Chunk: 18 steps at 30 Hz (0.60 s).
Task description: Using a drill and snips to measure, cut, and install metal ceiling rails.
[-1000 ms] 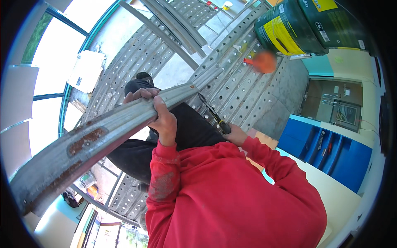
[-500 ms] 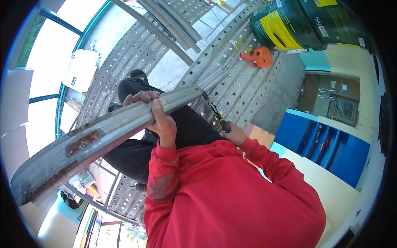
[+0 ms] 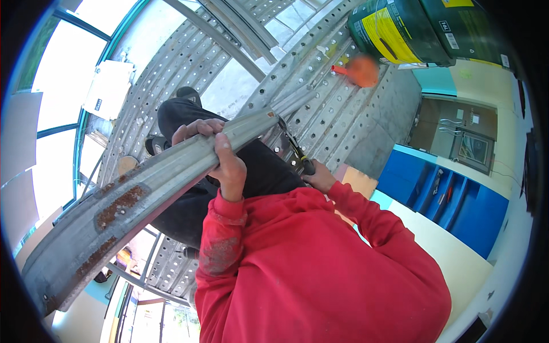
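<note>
A long grey metal profile (image 3: pixel 166 166), with rust patches on its side, runs from the lower left up to the middle of the head view. My left hand (image 3: pixel 217 154) is wrapped round it near its upper end, the thumb lying across the top. My right hand (image 3: pixel 321 176) is closed round the dark handles of tin snips (image 3: pixel 295 146). Their jaws are at the upper end of the profile; whether they bite into the metal cannot be made out. My dark-trousered legs (image 3: pixel 269 171) lie beneath the profile.
Under me is a perforated metal platform (image 3: pixel 337 120) with thin strips on it. An orange object with a spout (image 3: pixel 363 71) lies near green drums (image 3: pixel 389 34). More metal profiles (image 3: pixel 237 26) rest at the top. A blue shelf unit (image 3: pixel 443 197) stands right, windows (image 3: pixel 60 74) left.
The profile's lower-left end has shifted down and slightly right. My right hand and the snips have moved a little to the left. The orange object now looks blurred.
</note>
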{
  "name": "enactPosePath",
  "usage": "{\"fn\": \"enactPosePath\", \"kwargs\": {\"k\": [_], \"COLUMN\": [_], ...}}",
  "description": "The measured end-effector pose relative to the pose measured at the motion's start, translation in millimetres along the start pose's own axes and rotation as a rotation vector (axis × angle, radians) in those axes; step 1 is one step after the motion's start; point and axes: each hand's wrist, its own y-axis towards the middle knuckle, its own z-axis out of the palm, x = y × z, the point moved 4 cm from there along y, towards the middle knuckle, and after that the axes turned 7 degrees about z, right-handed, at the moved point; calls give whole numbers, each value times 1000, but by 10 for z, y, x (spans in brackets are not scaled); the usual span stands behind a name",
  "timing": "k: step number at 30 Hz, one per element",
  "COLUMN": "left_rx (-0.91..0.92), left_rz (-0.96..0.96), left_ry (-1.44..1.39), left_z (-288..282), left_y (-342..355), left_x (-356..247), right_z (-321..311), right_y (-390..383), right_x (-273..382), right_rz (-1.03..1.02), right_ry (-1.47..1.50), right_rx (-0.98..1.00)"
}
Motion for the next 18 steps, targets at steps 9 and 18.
{"fn": "enactPosePath", "kwargs": {"k": [9,18], "left_rx": [-20,-57], "left_rz": [-68,-57], "left_ry": [-44,-30], "left_z": [-13,-53], "left_y": [148,144], "left_x": [47,63], "right_z": [-54,28], "right_y": [7,4], "right_x": [62,50], "right_rz": [-17,-2], "right_ry": [-135,-108], "right_rx": [29,14]}}
